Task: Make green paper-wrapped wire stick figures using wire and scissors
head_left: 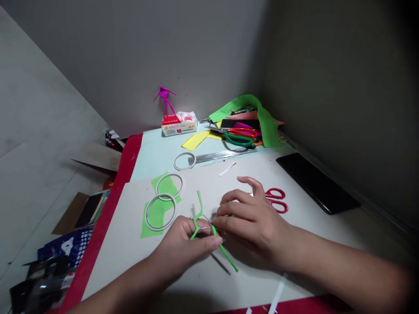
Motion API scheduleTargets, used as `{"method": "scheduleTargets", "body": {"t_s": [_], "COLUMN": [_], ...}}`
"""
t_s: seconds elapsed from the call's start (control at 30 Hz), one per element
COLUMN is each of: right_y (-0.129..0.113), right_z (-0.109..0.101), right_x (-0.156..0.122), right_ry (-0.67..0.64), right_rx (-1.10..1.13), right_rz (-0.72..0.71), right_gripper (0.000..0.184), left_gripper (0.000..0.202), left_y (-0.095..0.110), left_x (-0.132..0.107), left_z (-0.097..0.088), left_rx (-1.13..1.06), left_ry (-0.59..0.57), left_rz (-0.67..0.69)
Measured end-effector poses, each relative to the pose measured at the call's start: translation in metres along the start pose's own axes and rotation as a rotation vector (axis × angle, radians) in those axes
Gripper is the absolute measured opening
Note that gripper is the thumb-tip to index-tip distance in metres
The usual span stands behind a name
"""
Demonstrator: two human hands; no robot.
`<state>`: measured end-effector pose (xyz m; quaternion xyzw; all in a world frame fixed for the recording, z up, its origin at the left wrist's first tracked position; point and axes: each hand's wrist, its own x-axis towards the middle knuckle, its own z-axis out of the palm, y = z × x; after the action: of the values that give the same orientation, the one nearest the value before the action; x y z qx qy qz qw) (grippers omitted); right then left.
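A small wire figure (196, 221), partly wrapped in green paper with bare twisted wire showing at its middle, is between my hands above the white sheet. My left hand (191, 240) pinches it between thumb and fingers. Green-wrapped limbs stick out above and below the grip. My right hand (253, 218) comes in from the right, fingertips closed at the figure's bare wire side, with the index finger raised and bent. A bit of green shows under its fingers; the thumb is hidden. Red-handled scissors (277, 205) lie partly behind my right hand.
White tape rings (161, 212) lie on green paper pieces (147, 224) at left. Loose wires (216, 156) lie farther back. A purple figure (165, 93) stands on a tissue pack (180, 125). Green-handled scissors (237, 139) rest among coloured paper. A black phone (316, 183) lies right.
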<state>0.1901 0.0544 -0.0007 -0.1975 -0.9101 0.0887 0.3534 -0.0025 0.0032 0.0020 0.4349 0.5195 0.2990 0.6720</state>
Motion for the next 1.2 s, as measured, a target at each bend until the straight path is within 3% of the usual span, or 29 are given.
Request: {"method": "scheduleTargets", "body": {"t_s": [0.2, 0.43, 0.77, 1.0, 1.2], "right_y": [-0.002, -0.005, -0.01, -0.009, -0.008], "right_z": [0.0, -0.004, -0.014, -0.025, -0.031], "right_x": [-0.001, 0.001, 0.007, 0.01, 0.005], "right_ry": [-0.017, -0.107, -0.349, -0.539, -0.648], "right_rx": [0.03, 0.131, 0.365, 0.498, 0.622], "right_rz": [0.007, 0.123, 0.354, 0.444, 0.611], "right_gripper": [0.013, 0.01, 0.01, 0.009, 0.01], "left_gripper": [0.03, 0.023, 0.019, 0.018, 0.018], "left_y": [0.0, -0.001, -0.001, -0.008, -0.006], "left_x": [-0.001, -0.002, -0.001, 0.002, -0.003], "left_z": [0.001, 0.003, 0.005, 0.006, 0.01], "left_rx": [0.066, 0.105, 0.392, 0.623, 0.758], "left_ry": [0.006, 0.025, -0.009, -0.107, -0.132], "left_rz": [0.017, 0.069, 0.3, 0.57, 0.683]}}
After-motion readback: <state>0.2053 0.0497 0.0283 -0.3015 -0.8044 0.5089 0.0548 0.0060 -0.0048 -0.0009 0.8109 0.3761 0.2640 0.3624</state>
